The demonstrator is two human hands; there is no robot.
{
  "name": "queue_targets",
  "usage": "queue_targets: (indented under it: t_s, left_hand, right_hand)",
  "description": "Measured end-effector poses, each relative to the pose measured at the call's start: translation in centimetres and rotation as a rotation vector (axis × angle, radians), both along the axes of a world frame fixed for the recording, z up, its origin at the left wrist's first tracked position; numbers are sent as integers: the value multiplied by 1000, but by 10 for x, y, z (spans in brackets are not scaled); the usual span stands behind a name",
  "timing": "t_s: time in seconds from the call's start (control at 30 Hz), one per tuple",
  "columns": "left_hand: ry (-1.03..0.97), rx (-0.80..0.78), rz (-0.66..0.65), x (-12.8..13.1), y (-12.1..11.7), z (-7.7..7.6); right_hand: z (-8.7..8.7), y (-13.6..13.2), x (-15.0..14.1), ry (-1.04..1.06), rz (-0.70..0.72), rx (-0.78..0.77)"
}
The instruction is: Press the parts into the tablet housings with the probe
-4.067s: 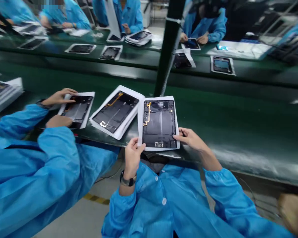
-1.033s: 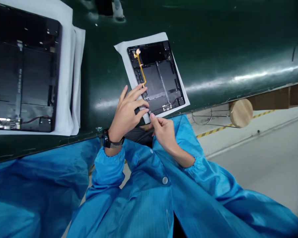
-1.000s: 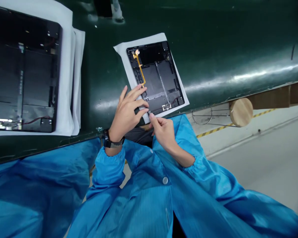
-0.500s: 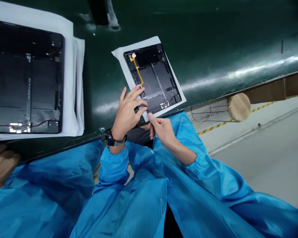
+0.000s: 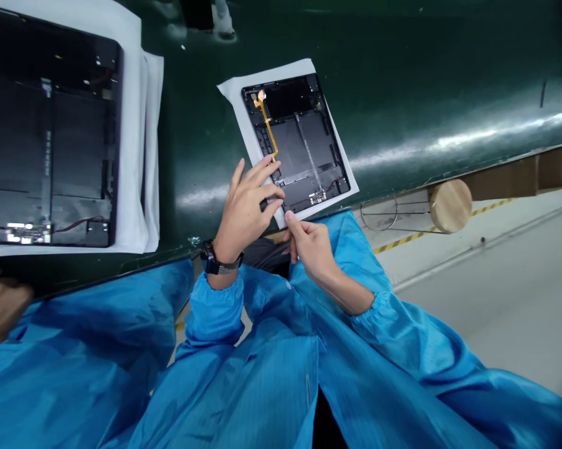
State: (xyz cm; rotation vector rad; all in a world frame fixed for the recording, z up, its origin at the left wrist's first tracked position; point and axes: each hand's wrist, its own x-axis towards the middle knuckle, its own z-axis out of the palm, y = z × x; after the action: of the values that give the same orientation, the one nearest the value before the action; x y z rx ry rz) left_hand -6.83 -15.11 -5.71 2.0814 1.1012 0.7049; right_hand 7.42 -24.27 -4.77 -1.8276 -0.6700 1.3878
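L hand loosely spread at lower-left edge of tablet, R hand w/ thumb by corner — can't tell if R grip pinches anything. Tablet's on white sheet, on worktop — prob. corner-handling step; next move needs light touch nr orange cable

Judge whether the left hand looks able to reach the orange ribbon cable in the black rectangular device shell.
Likely yes: the left hand lies right at the lower end of the orange ribbon cable, and nothing visible covers its upper run.
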Motion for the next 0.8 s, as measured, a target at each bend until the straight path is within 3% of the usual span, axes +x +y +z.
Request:
queue_targets:
  t_s: [0.3,0.8]
  left_hand:
    - [9,-8,2,-1,0,0]
    - [27,-24,13,0,-1,0]
  right_hand:
    - [2,0,5,-36,38,85]
    - [-4,0,17,-25,134,91]
